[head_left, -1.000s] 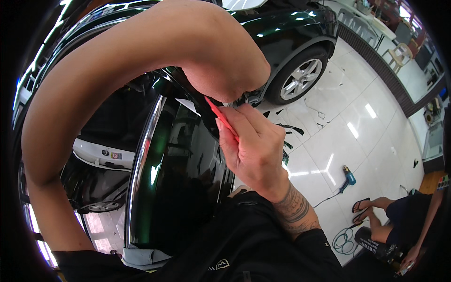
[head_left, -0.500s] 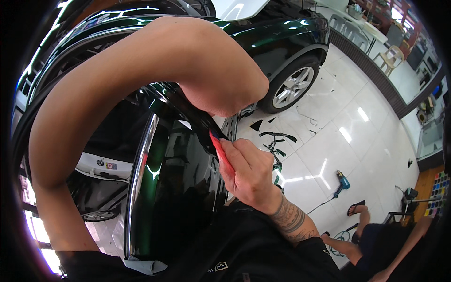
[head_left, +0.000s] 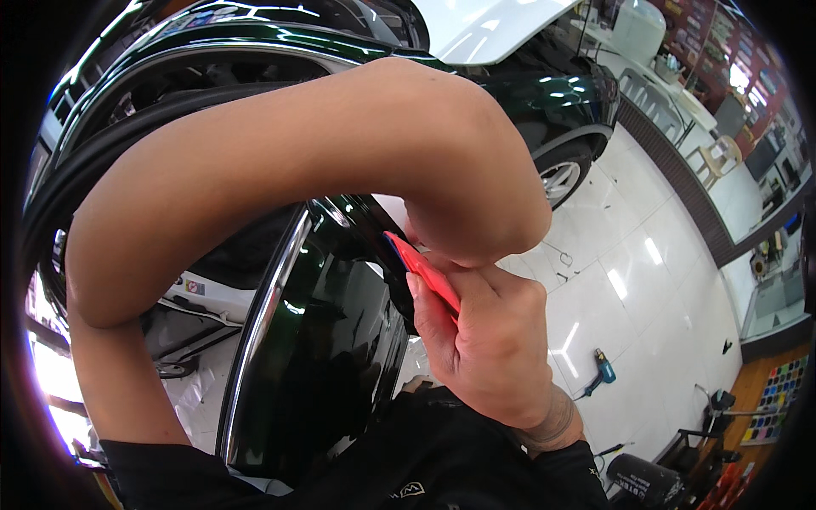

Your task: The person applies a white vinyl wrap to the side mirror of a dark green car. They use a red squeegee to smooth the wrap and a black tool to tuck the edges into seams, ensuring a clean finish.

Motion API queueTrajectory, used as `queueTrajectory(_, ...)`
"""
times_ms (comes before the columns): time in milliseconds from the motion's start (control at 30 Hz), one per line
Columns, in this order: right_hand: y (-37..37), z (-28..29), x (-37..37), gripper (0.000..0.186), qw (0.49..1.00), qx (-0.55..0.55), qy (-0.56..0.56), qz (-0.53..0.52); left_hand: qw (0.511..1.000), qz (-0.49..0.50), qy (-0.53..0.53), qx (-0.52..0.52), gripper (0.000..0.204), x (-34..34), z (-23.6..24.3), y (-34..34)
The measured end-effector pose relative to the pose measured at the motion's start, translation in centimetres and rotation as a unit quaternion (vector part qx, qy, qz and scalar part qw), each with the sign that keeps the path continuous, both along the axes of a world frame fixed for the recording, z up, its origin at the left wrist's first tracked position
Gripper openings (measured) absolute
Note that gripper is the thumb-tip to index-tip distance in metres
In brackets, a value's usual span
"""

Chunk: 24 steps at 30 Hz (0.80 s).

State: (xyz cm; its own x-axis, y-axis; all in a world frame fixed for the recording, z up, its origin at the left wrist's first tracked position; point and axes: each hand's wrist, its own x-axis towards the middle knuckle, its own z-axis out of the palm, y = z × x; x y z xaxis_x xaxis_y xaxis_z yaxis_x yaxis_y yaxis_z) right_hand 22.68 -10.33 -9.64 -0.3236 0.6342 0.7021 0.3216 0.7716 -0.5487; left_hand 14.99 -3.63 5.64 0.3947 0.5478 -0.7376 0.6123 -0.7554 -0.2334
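Note:
My right hand (head_left: 501, 348) is closed around a flat red squeegee (head_left: 432, 279) with a dark edge. The squeegee's tip rests against the glossy black trim (head_left: 393, 270) along the frame of a dark green car door (head_left: 297, 365). My left arm arches across from the left, and my left hand (head_left: 484, 161) bends down just above my right hand, close to the same trim. Its back and wrist show; the fingers are almost wholly hidden behind it. A chrome strip (head_left: 265, 314) runs along the door beside the dark glass.
The car's front wheel (head_left: 563, 180) and raised white panel (head_left: 489, 30) lie beyond. A teal heat gun (head_left: 602, 370) lies on the tiled floor (head_left: 654, 306). A black cylindrical container (head_left: 646, 480) stands at the lower right, near a colour sample board (head_left: 778, 395).
Both hands have shifted right in the picture as the view moved, and the left hand now overlaps the right. The other person at the lower right has left the view.

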Motion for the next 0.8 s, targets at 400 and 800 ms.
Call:
queueTrajectory(400, 3.8, 6.4, -1.0, 0.010, 0.985, -0.074, -0.128, 0.084, 0.853, -0.101, -0.388, 0.335, 0.031, -13.0, 6.0, -3.1)
queueTrajectory(800, 6.9, 12.8, -5.4, 0.020, 0.933, -0.092, -0.335, 0.096, 0.814, 0.000, -0.361, 0.454, 0.025, -20.1, 4.5, -8.4)
